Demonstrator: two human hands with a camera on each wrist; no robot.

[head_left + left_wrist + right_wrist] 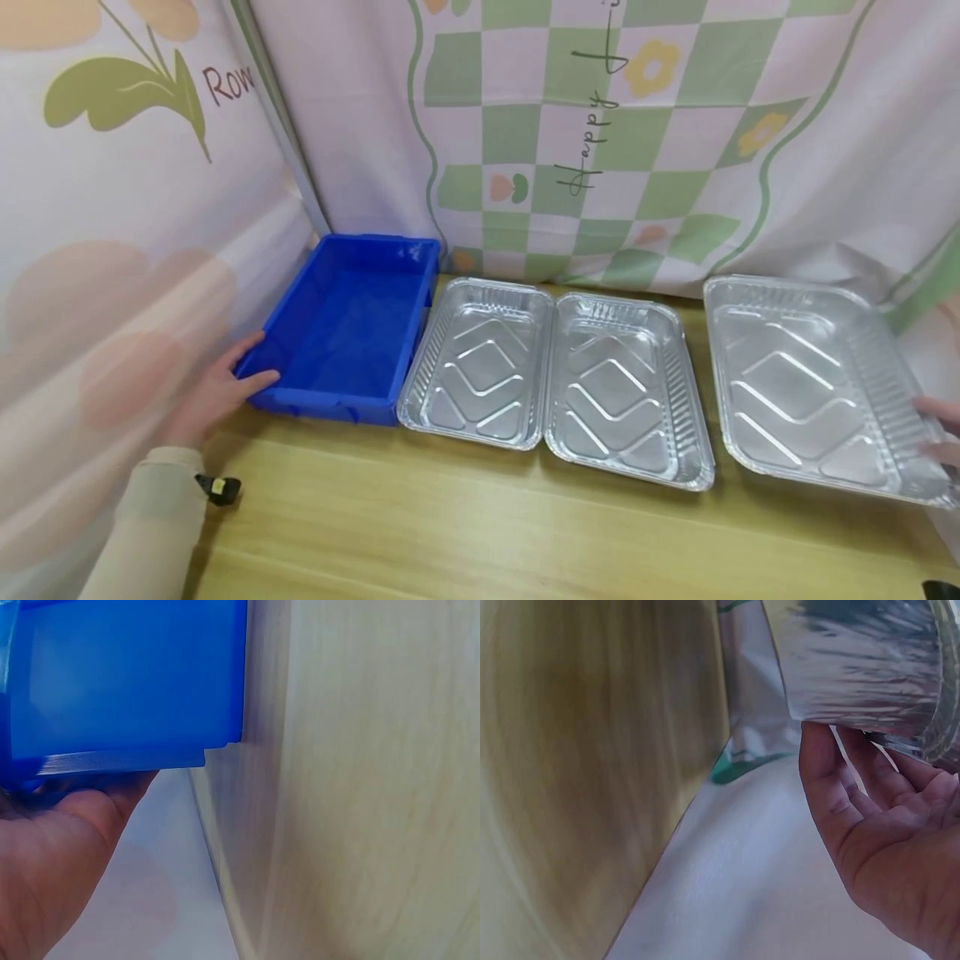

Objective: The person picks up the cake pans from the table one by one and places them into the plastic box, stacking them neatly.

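At the left, a blue plastic tray (341, 333) stands on the wooden table. My left hand (217, 387) grips its near left corner, with thumb and fingers spread at the rim; in the left wrist view the hand (64, 862) lies against the tray's outer wall (135, 682). Far right is an aluminium foil tray (806, 387). My right hand (941, 429), partly out of the head view, holds its right side. The right wrist view shows the fingers of that hand (885, 817) bent against the foil wall (862, 667), which appears raised off the table.
Two more foil trays, one (483, 367) beside the blue tray and another (626, 387) to its right, sit side by side on the table (450, 525). A patterned cloth (570, 150) hangs behind, and another cloth (112, 250) on the left.
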